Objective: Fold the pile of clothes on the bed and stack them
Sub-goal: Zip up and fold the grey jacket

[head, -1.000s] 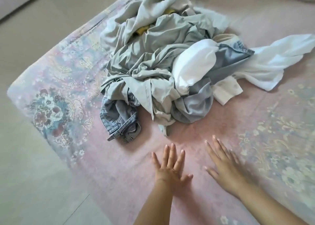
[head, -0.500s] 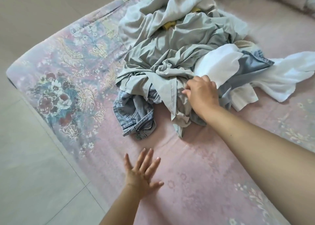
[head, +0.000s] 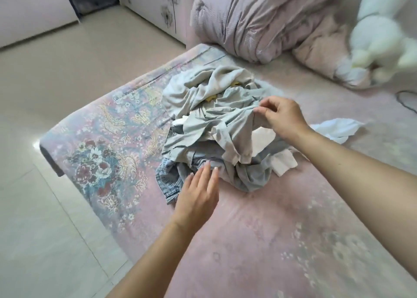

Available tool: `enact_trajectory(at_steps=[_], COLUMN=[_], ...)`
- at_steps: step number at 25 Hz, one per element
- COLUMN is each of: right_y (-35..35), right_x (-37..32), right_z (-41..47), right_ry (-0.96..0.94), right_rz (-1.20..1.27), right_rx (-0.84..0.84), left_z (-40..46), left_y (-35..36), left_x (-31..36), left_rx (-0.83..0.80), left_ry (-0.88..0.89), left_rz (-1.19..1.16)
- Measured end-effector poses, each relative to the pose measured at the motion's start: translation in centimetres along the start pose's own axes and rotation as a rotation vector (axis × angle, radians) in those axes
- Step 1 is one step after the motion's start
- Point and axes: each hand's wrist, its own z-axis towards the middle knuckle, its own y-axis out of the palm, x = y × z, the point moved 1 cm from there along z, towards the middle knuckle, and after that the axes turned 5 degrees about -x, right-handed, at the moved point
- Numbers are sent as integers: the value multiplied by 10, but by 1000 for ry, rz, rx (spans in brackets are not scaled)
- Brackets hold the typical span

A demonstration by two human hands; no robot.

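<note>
Pale tiled floor (head: 56, 76); white cabinet (head: 155, 6) with flower motifs; bunched mauve duvet (head: 259, 24); blurred white shape (head: 381, 38), possibly a soft toy.

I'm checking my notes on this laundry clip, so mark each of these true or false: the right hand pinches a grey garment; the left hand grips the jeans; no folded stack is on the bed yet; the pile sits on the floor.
1. The right hand pinches a grey garment. True.
2. The left hand grips the jeans. False: its fingers are straight, reaching at the pile's near edge.
3. No folded stack is on the bed yet. True.
4. The pile sits on the floor. False: it lies on the bed.
</note>
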Motion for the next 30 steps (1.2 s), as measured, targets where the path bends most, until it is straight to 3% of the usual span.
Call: enact_trajectory(at_steps=[3, 6, 11, 15, 20, 21, 24, 26, 30], right_y=[-63, -143, -277, -376, -458, -472, -512, -531, -564], right_x=[-64, -143, -272, -346, -375, -374, -363, -351, -332], right_z=[1, 0, -28, -79, -147, -162, -203, -224, -266], right_ry=[-89, -193, -303, -380, -397, -385, -345, -298, -220], right_rz=[-19, -110, -146, -134, -98, -81, -33, -20, -46], right_rx=[59, 167, 325, 471, 558, 577, 608, 594, 534], left_z=[64, 109, 170, 205, 218, 214, 212, 213, 213], left_y=[-106, -207, -334, -428, -486, -494, -524, -549, -604], left_x=[-2, 10, 65, 139, 211, 223, 247, 253, 278], left_rx=[255, 351, 184, 196, 30, 47, 306, 350, 359], left_ry=[-57, -78, 80, 277, 362, 357, 278, 283, 401], left_rz=[-118, -368, -717, -912, -1245, -1307, -1385, -1423, -1271])
